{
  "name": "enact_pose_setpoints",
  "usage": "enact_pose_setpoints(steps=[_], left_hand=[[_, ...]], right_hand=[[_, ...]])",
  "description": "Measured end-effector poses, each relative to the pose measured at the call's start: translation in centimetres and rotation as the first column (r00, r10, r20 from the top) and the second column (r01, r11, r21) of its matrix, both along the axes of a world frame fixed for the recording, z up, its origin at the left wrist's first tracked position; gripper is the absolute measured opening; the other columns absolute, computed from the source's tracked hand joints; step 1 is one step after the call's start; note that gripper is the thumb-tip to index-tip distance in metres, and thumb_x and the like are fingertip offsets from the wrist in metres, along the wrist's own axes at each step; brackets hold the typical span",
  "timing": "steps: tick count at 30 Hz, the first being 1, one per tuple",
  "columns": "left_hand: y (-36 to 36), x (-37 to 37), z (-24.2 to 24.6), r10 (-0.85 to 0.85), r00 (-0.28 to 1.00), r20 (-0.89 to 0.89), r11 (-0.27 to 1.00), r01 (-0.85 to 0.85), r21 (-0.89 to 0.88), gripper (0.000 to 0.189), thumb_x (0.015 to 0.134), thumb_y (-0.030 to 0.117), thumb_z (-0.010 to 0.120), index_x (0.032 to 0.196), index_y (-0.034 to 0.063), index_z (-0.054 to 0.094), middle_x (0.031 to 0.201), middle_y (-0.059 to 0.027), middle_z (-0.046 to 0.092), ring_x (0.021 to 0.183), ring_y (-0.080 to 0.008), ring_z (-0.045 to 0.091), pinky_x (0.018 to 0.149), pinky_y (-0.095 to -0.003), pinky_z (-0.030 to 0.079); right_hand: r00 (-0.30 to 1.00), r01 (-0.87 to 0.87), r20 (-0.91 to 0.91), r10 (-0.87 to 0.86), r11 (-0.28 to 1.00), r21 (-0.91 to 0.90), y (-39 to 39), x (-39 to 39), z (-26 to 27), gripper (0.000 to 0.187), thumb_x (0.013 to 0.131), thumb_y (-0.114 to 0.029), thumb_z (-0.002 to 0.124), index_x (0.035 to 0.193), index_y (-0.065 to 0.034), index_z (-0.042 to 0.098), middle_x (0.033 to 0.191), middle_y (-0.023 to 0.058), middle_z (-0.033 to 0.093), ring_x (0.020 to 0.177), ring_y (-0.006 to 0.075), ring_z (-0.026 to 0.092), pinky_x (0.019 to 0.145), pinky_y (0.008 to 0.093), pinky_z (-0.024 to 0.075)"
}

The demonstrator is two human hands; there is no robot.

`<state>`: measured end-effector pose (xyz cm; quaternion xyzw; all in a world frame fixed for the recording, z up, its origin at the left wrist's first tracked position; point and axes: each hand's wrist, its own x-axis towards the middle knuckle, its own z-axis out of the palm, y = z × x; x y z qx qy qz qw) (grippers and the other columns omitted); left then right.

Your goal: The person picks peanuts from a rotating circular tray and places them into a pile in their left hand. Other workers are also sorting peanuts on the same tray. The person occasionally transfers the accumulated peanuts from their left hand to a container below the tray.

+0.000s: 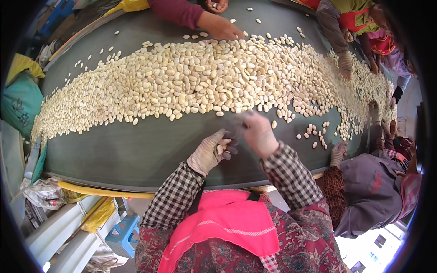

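A broad band of pale, cream-coloured beans (191, 75) lies across a dark green conveyor belt (119, 153) in front of me. My left hand (208, 155), in a whitish glove with dark fingertips, is curled palm-up around several beans (222, 146) above the near part of the belt. Just to its right, my right hand (256, 131) is gloved too and blurred by motion near the lower edge of the beans. Its fingers are too smeared to show whether they hold anything.
Opposite, a co-worker's hand (222, 29) reaches into the beans. At right, another person's gloved hand (338, 153) rests by the belt edge, near scattered beans (315, 133). A green sack (22, 102) stands at the left end; a blue plastic stool (123, 235) is below.
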<state>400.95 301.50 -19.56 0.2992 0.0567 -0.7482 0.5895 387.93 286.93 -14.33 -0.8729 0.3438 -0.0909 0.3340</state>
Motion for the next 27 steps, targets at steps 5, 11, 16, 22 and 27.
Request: enact_pose_setpoints(steps=[5,11,16,22,27], left_hand=[[1.4,2.6,-0.2,0.028,0.996,0.087,0.994,-0.037,0.106,0.035,0.099,0.039,0.061,0.1,0.0044,0.066,0.089,-0.0081,0.067,0.074,-0.0182,0.065,0.06,-0.0248,0.051],[1.7,4.2,-0.6,0.052,0.996,0.07,0.996,-0.057,0.074,0.038,0.1,0.037,0.06,0.112,0.001,0.064,0.098,-0.0114,0.068,0.082,-0.0216,0.068,0.066,-0.0284,0.054],[1.4,5.3,-0.9,0.047,0.999,0.024,0.998,-0.048,0.04,0.039,0.101,0.034,0.057,0.119,-0.0009,0.06,0.102,-0.0132,0.068,0.086,-0.0242,0.069,0.073,-0.0336,0.058],[1.3,6.1,-0.7,0.161,0.982,-0.095,0.987,-0.161,0.014,0.033,0.102,0.031,0.056,0.114,0.0005,0.06,0.093,-0.0093,0.068,0.081,-0.0227,0.068,0.073,-0.0369,0.057],[3.3,7.4,-0.7,0.131,0.99,-0.057,0.989,-0.126,0.075,0.028,0.098,0.033,0.063,0.1,0.0048,0.065,0.086,-0.0063,0.066,0.072,-0.0189,0.065,0.066,-0.0318,0.052]], right_hand=[[0.978,-0.018,-0.206,-0.018,0.985,-0.171,-3.8,6.7,-2.7,0.023,0.088,-0.011,0.065,0.112,-0.0102,0.066,0.115,0.0148,0.063,0.098,0.0346,0.065,0.08,0.0436,0.0545],[0.927,0.036,-0.353,-0.126,0.968,-0.25,-4.2,8.3,-3.9,0.018,0.089,-0.013,0.064,0.105,-0.0058,0.065,0.106,0.0177,0.064,0.096,0.036,0.066,0.079,0.0446,0.0546],[0.934,0.042,-0.336,-0.119,0.973,-0.227,-2.6,8.8,-1.9,0.017,0.088,-0.018,0.065,0.102,-0.0075,0.068,0.101,0.0168,0.065,0.094,0.0347,0.066,0.078,0.0442,0.0549],[0.987,-0.098,-0.135,0.091,0.994,-0.047,2.0,6.1,-0.9,0.018,0.086,-0.019,0.065,0.102,-0.0125,0.07,0.098,0.0143,0.067,0.085,0.0341,0.066,0.078,0.0421,0.0557],[0.922,0.342,0.02,-0.387,0.788,-0.512,-7.5,2.0,-2.9,0.022,0.083,-0.014,0.069,0.105,-0.0104,0.071,0.107,0.009,0.07,0.101,0.0312,0.063,0.09,0.0397,0.0528]])
